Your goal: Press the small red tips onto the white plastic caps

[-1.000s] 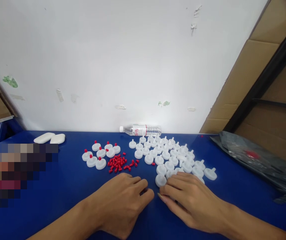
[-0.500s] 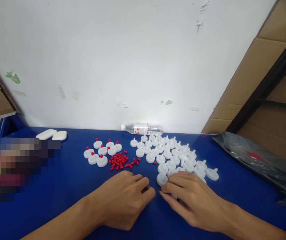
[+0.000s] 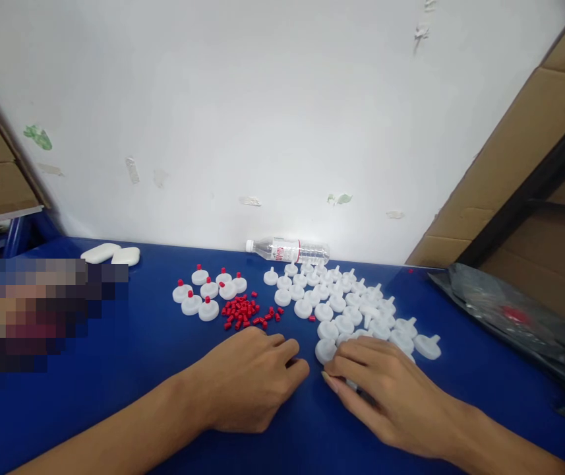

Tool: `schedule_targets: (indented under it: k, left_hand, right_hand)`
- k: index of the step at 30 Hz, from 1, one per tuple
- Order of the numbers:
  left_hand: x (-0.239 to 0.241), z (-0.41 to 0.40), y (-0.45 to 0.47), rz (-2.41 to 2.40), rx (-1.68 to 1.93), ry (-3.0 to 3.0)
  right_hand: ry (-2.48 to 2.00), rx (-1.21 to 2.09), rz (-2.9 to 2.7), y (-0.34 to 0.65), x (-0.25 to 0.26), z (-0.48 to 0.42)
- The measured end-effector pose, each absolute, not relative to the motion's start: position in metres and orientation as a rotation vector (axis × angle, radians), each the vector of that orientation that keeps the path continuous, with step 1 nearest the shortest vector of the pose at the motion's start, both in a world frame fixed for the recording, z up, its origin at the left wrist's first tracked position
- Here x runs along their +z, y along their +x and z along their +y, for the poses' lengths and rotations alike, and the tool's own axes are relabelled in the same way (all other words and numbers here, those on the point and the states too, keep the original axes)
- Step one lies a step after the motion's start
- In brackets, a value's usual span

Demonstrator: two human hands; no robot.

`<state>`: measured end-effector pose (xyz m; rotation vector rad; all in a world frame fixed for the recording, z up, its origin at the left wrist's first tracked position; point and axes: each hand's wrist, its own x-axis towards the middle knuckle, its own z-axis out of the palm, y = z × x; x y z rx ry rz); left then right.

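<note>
My left hand (image 3: pixel 257 379) is closed, fingers curled and thumb against the forefinger, just in front of a pile of small red caps (image 3: pixel 238 311). Whatever it may hold is hidden. My right hand (image 3: pixel 378 389) is curled at the near edge of many white round lids with narrow spouts (image 3: pixel 322 312). A bit of white lid (image 3: pixel 351 384) shows between its thumb and fingers. Behind the red pile stand several white lids with red caps on their spouts (image 3: pixel 208 309). One red cap (image 3: pixel 312 318) lies among the plain lids.
A clear plastic bottle (image 3: pixel 287 251) lies along the wall. Two white rounded objects (image 3: pixel 100 253) are at the back left, near a blurred-out area. A grey plastic bag (image 3: pixel 504 320) lies on the right, beside cardboard (image 3: pixel 484 171). The blue table (image 3: pixel 153 369) runs underneath.
The camera view has shifted slightly, so the table things appear a little further right and higher. Both hands keep nearly the same pose; more white shows inside my right hand.
</note>
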<state>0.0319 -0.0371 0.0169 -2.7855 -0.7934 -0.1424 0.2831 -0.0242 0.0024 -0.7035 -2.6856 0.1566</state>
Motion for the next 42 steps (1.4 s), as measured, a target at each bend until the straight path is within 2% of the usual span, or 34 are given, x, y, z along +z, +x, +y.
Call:
schedule_targets:
  k: [13, 42]
  left_hand:
    - [0.0147, -0.0374, 0.0319, -0.792, -0.217, -2.773]
    - [0.0225, -0.0369, 0.0325, -0.969, -0.089, -2.808]
  right_hand:
    - [-0.712, 0.159, -2.695, 0.2822, 0.0068, -0.0239]
    - [-0.687, 0.191, -2.726, 0.2836, 0.0085, -0.0224]
